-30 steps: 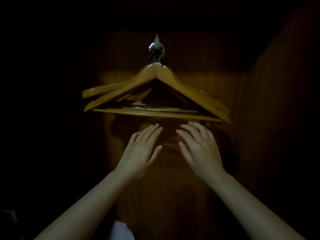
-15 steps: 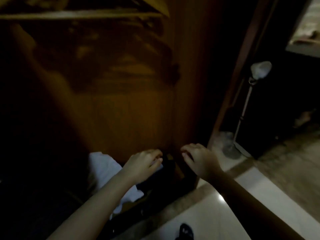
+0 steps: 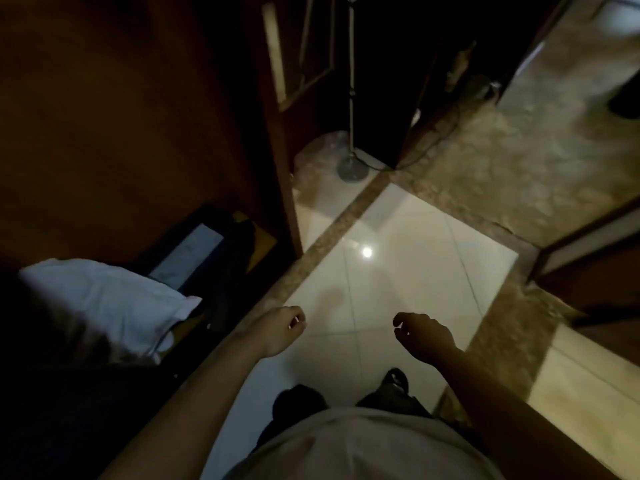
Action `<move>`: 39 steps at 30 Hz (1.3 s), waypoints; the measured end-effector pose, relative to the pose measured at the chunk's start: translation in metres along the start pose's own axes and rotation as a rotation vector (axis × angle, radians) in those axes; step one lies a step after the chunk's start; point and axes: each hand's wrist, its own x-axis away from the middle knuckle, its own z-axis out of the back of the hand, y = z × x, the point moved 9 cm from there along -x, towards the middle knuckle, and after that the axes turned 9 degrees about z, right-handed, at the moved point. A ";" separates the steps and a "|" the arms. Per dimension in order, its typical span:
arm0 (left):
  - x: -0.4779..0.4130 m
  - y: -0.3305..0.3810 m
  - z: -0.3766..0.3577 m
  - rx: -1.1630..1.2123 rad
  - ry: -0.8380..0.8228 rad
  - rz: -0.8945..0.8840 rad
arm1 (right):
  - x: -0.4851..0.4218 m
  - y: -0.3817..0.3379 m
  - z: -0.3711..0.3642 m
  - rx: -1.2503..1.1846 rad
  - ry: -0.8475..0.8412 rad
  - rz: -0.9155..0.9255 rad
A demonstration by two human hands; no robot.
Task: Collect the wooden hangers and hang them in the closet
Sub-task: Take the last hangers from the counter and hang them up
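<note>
No wooden hangers are in view now. The dark wooden closet (image 3: 121, 133) fills the upper left, its interior barely lit. My left hand (image 3: 277, 329) and my right hand (image 3: 424, 336) hang over the white floor tiles in front of me, both with fingers loosely curled and holding nothing. My legs and feet show below them.
A white pillow (image 3: 104, 303) and a dark bag (image 3: 214, 251) lie on the closet floor. A floor lamp's pole and round base (image 3: 352, 169) stand beyond the closet's side panel. White tiles (image 3: 398, 271) with a brown marble border spread ahead; a wooden door edge (image 3: 588, 237) is at right.
My view has dropped from the hangers on the rod down to the floor. Both hands pulled back from under the hangers and lowered, their fingers curling loosely.
</note>
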 end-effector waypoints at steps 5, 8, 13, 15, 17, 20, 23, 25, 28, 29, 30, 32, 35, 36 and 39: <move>-0.031 0.046 -0.085 -0.045 -0.145 0.106 | 0.044 0.133 -0.030 -0.176 -0.116 -0.206; -0.050 0.067 -0.127 -0.062 -0.188 0.177 | 0.071 0.206 -0.040 -0.267 -0.141 -0.319; -0.072 0.114 -0.173 -0.143 -0.278 0.203 | 0.107 0.290 -0.047 -0.513 -0.086 -0.496; -0.084 0.138 -0.179 -0.155 -0.289 0.177 | 0.116 0.311 -0.047 -0.579 -0.062 -0.551; -0.099 0.161 -0.175 -0.148 -0.282 0.151 | 0.122 0.326 -0.046 -0.640 -0.053 -0.603; -0.127 0.189 -0.164 -0.129 -0.288 0.143 | 0.118 0.341 -0.045 -0.701 -0.076 -0.655; -0.158 0.206 -0.153 -0.085 -0.311 0.172 | 0.094 0.351 -0.031 -0.743 -0.094 -0.682; -0.180 0.216 -0.146 -0.075 -0.327 0.187 | 0.068 0.358 -0.013 -0.774 -0.073 -0.685; -0.217 0.233 -0.127 -0.077 -0.338 0.205 | 0.016 0.362 0.025 -0.792 -0.059 -0.660; -0.230 0.239 -0.118 -0.073 -0.339 0.206 | -0.007 0.362 0.040 -0.789 -0.056 -0.629; -0.243 0.246 -0.107 -0.068 -0.338 0.208 | -0.031 0.362 0.058 -0.775 -0.050 -0.589; -0.269 0.259 -0.083 -0.055 -0.325 0.220 | -0.079 0.358 0.100 -0.725 -0.024 -0.490; -0.312 0.280 -0.041 -0.061 -0.288 0.209 | -0.146 0.348 0.171 -0.691 0.036 -0.359; -0.327 0.289 -0.027 -0.060 -0.273 0.200 | -0.166 0.345 0.194 -0.687 0.066 -0.323; -0.364 0.317 0.009 -0.055 -0.237 0.198 | -0.211 0.344 0.254 -0.719 0.138 -0.255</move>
